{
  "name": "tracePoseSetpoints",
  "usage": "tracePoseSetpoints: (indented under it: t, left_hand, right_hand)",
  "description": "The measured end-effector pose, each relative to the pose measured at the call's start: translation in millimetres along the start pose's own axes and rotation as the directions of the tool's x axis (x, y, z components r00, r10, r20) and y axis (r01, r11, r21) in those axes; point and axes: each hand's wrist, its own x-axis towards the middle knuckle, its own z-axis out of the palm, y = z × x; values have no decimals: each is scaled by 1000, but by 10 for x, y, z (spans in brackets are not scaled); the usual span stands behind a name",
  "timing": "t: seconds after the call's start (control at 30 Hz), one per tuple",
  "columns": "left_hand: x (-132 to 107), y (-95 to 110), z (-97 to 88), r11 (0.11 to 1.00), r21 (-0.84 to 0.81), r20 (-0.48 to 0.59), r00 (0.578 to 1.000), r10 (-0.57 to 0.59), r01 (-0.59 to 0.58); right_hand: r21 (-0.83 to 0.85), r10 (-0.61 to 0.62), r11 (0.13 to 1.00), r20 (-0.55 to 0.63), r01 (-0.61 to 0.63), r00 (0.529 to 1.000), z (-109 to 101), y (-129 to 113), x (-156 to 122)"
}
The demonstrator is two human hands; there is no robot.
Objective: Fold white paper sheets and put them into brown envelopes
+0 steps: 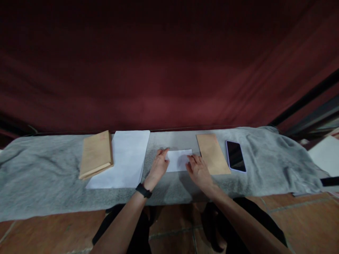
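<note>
A small folded sheet of white paper (178, 161) lies flat on the grey cloth in front of me. My left hand (159, 164) rests at its left edge, the index finger and thumb spread apart along that side. At the right edge, my right hand (197, 168) touches the paper with its fingertips, fingers stretched and apart. Neither hand lifts the paper. Just right of my right hand is a flat brown envelope (213, 155). To the left of my left hand lies a stack of larger white sheets (129, 158).
A stack of brown envelopes (95, 153) overlaps the left side of the white sheets. A phone (235, 156) in a pale purple case lies right of the single envelope. Everything sits on a narrow surface covered by a grey cloth (275, 165). Behind it hangs dark red fabric (169, 77).
</note>
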Motion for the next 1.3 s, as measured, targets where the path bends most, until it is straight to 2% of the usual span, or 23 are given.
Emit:
tracePoseSetpoints:
  t: [0.1,0.2,0.27,0.37,0.43,0.57,0.9,1.13,1.3]
  left_hand:
    - [-55,36,-10,998,53,-19,1000,18,-17]
    - [-146,108,41,984,173,-97,993,65,-47]
    - [-217,163,135,967,232,-137,981,139,-104]
    - [-319,218,327,941,228,-39,963,267,-252]
    - [-373,226,432,930,238,19,959,282,-278]
    - [-414,196,488,922,288,33,965,260,-258]
    - [-395,64,383,912,380,-16,985,171,-153]
    - [-416,19,370,903,405,-39,984,173,-142]
    - [-422,39,374,864,485,-28,985,168,-133]
  right_hand:
    - [40,-117,992,-21,118,993,144,-81,-5]
    - [2,-118,993,-30,118,993,275,-121,-20]
    - [-31,-111,993,-36,110,993,335,-118,-27]
    - [-81,-127,989,-50,123,991,395,-98,-39]
    - [-111,-131,986,-67,123,989,427,-85,-48]
    - [-127,-128,985,-90,116,988,468,-59,-48]
    - [-126,-32,992,-207,6,978,467,49,29]
    - [-118,-18,993,-227,-10,974,528,46,23]
    - [-124,-12,992,-252,-20,968,576,41,38]
